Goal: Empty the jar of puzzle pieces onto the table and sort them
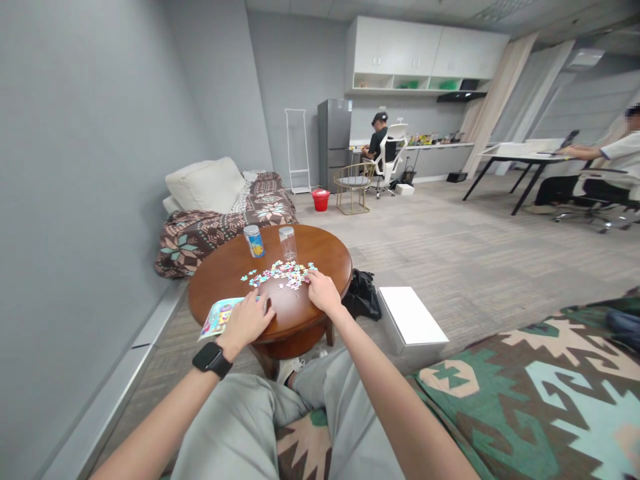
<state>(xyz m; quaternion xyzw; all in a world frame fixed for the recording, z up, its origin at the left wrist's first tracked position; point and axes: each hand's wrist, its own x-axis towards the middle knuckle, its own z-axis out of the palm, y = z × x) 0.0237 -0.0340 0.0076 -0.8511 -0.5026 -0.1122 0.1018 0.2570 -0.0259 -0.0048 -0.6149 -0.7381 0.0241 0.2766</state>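
Note:
Jigsaw puzzle pieces (287,271), small and many-coloured, lie in a loose heap on the round brown wooden table (220,270). My right hand (324,291) is at the heap's right edge, thumb and fingers drawn together on a puzzle piece that they mostly cover. Fingers apart, my left hand (249,318) rests at the table's near side, partly over a colourful cartoon picture sheet (218,319). Behind the heap stand a clear jar (288,245) with a silver lid and a jar with a blue and yellow label (255,242).
A white box (413,317) and a black bag (363,295) are on the floor right of the table. A sofa with a patterned cover (227,230) stands behind it. Farther off are a red bucket (321,201), a gold-framed chair (353,183) and two seated people.

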